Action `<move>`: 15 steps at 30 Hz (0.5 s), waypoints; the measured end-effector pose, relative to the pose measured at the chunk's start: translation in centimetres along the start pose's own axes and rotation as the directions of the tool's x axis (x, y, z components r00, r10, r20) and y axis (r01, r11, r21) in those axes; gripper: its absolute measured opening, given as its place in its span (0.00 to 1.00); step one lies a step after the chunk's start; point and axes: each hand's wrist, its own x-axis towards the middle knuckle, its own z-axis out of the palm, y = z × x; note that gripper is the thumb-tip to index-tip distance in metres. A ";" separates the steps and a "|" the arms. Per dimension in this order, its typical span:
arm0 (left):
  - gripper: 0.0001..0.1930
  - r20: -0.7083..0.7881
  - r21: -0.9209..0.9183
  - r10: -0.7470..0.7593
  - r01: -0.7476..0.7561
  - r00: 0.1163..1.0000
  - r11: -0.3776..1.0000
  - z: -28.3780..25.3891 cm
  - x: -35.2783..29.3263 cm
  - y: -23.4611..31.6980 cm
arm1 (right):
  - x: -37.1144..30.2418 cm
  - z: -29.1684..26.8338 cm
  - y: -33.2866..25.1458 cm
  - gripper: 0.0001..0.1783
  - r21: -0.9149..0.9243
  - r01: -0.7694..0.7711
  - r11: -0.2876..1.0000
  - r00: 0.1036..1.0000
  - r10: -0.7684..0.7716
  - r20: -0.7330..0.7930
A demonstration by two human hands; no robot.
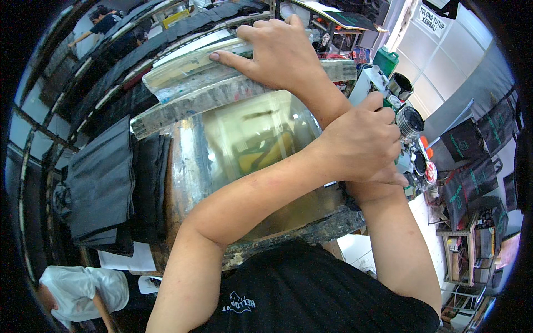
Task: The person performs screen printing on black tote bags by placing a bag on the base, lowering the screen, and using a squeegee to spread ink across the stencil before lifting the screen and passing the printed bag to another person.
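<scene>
My arms cross in front of me. My left hand [361, 136] lies over my right forearm [327, 102], its fingers curled and closed around it. Farther away, my right hand [280, 53] rests across a long pale strip [183, 72], with the thumb stretched out and the fingers spread toward the far edge. That strip lies along the far bar [194, 102] of a paint-stained screen-printing frame. Below my hands, the frame's glossy yellowish mesh [261, 125] shows a dark and yellow shape through it. The near bar [300, 230] runs in front of my black shirt.
Stacked dark fabric pieces [102, 183] hang over the table's left end. Cans [411, 119] and a green jug [386, 60] crowd the right side. Black bags [472, 183] hang beyond them. One person [86, 291] is at lower left, another [105, 25] at upper left.
</scene>
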 end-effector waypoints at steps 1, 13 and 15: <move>0.14 -0.085 0.000 0.015 -0.015 0.996 1.000 0.1 -0.1 0.0 | 0.1 0.1 0.0 0.36 -0.006 0.003 1.000 1.000 -0.003 -0.007; 0.05 -0.195 -0.004 0.082 -0.085 0.977 0.996 0.7 -0.6 0.4 | 0.3 -0.1 -0.4 0.38 0.032 -0.014 0.999 1.000 0.014 0.000; 0.05 -0.236 0.001 0.069 -0.071 0.969 0.997 0.9 -0.7 0.8 | 0.2 -0.1 -0.3 0.38 0.022 -0.009 1.000 1.000 0.009 0.003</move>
